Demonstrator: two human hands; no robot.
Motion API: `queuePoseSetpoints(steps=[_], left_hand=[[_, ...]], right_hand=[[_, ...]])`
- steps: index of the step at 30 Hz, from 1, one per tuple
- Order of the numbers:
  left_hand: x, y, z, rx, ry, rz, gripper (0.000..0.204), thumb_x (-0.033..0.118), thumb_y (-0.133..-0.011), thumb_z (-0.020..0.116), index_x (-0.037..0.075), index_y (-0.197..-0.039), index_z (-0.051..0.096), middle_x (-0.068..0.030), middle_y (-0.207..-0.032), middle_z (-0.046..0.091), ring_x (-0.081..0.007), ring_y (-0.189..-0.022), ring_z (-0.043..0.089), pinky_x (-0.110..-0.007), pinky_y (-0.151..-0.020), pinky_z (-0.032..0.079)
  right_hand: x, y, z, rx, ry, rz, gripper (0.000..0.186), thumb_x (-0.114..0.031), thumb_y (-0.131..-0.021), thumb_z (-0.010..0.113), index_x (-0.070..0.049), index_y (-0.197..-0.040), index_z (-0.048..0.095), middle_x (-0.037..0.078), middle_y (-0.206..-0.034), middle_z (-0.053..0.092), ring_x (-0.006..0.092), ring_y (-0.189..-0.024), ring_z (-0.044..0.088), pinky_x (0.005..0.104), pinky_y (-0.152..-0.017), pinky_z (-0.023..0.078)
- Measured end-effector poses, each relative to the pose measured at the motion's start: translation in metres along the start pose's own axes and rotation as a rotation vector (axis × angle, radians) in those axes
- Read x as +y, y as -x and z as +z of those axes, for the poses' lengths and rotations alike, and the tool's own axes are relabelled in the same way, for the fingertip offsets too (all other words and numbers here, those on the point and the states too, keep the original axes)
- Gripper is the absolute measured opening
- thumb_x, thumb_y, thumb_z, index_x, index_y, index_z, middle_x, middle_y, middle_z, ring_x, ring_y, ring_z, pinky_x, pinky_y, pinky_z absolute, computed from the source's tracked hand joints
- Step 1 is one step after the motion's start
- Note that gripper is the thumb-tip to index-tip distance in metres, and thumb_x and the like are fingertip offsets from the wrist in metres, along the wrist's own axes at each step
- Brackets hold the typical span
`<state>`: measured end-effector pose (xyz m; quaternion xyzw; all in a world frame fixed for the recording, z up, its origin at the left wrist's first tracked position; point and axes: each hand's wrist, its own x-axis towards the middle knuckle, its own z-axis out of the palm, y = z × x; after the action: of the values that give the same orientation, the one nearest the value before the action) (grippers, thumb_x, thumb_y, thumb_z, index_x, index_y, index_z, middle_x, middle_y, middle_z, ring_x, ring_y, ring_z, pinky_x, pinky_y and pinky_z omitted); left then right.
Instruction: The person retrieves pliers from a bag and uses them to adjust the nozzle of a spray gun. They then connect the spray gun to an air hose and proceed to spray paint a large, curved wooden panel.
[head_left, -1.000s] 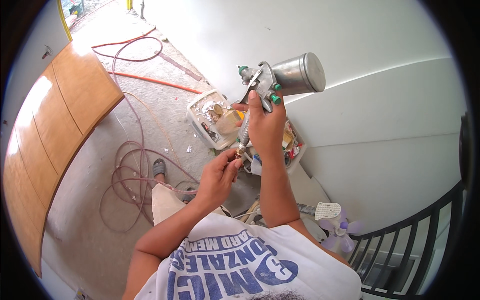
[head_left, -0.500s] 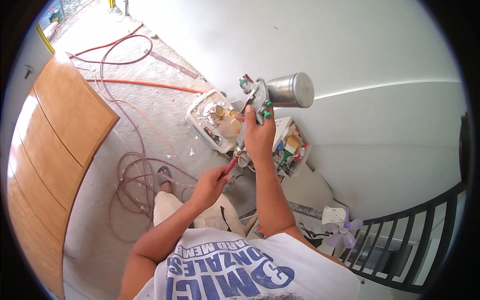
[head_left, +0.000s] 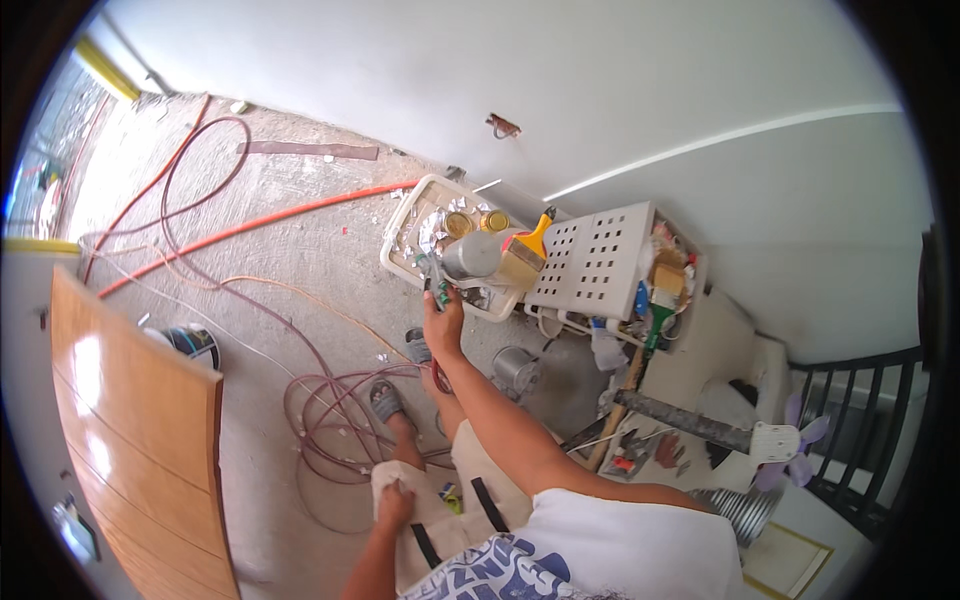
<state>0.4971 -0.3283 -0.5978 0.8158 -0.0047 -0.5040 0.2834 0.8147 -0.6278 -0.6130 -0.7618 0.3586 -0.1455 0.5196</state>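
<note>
My right hand [head_left: 443, 325] grips a spray gun [head_left: 434, 278] with green knobs, and its grey metal cup [head_left: 472, 255] points to the right. The gun is over a white plastic tub [head_left: 395, 235] holding jars and crumpled foil; whether it touches anything there I cannot tell. A red hose [head_left: 440, 377] hangs below that hand. Low at my shorts [head_left: 478, 465], my left hand [head_left: 396, 503] is closed against the leg fabric; what its fingers hold, if anything, is hidden. A wide brush with a yellow handle [head_left: 533, 238] leans at the tub's right side.
A perforated pale crate [head_left: 595, 262] lies right of the tub, with a green-handled brush [head_left: 657, 325] beyond it. Coiled hoses [head_left: 330, 400] spread over the floor by my feet. A glossy wooden panel [head_left: 130, 440] stands left; a purple-bladed fan [head_left: 790, 442] and black railing [head_left: 860, 440] are right.
My right hand has lowered the spray gun leftward to over the tub. My left hand has let go of the hose and dropped to my shorts. The view has shifted.
</note>
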Motion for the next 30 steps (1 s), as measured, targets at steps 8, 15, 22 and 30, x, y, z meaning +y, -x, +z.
queuePoseSetpoints(steps=[8, 15, 22, 30], left_hand=[[0.044, -0.035, 0.015, -0.142, -0.073, -0.227, 0.064, 0.031, -0.094, 0.061, 0.004, -0.147, 0.037, -0.0406, -0.146, 0.033, -0.0594, -0.118, 0.052, -0.056, -0.099, 0.048], [-0.018, -0.020, 0.071, -0.265, -0.232, -0.063, 0.061, 0.031, -0.094, 0.061, 0.009, -0.146, 0.040, -0.0400, -0.145, 0.035, -0.0595, -0.114, 0.055, -0.057, -0.098, 0.048], [0.095, -0.041, 0.000, -0.269, -0.089, -0.375, 0.051, 0.029, -0.094, 0.060, 0.009, -0.139, 0.048, -0.0383, -0.143, 0.039, -0.0575, -0.115, 0.055, -0.057, -0.097, 0.049], [0.073, -0.045, -0.002, -0.183, -0.197, -0.240, 0.046, 0.026, -0.092, 0.058, 0.014, -0.137, 0.053, -0.0303, -0.150, 0.033, -0.0617, -0.113, 0.051, -0.062, -0.095, 0.047]], right_hand=[[0.121, -0.074, 0.095, 0.118, 0.046, 0.111, 0.038, -0.019, -0.093, 0.066, 0.003, -0.124, 0.060, 0.023, -0.104, 0.059, 0.0396, -0.100, 0.058, 0.0462, -0.089, 0.046], [0.180, -0.102, 0.116, 0.269, 0.040, 0.233, 0.042, -0.023, -0.094, 0.067, 0.006, -0.123, 0.059, 0.025, -0.118, 0.060, 0.0411, -0.111, 0.057, 0.0450, -0.096, 0.044], [0.202, -0.103, 0.102, 0.145, 0.020, 0.181, 0.039, -0.023, -0.093, 0.068, 0.001, -0.123, 0.061, 0.020, -0.109, 0.063, 0.0381, -0.102, 0.060, 0.0450, -0.092, 0.046], [0.207, -0.113, 0.080, 0.032, -0.084, 0.239, 0.049, -0.021, -0.088, 0.074, 0.004, -0.128, 0.059, 0.023, -0.119, 0.067, 0.0352, -0.111, 0.063, 0.0385, -0.098, 0.046]])
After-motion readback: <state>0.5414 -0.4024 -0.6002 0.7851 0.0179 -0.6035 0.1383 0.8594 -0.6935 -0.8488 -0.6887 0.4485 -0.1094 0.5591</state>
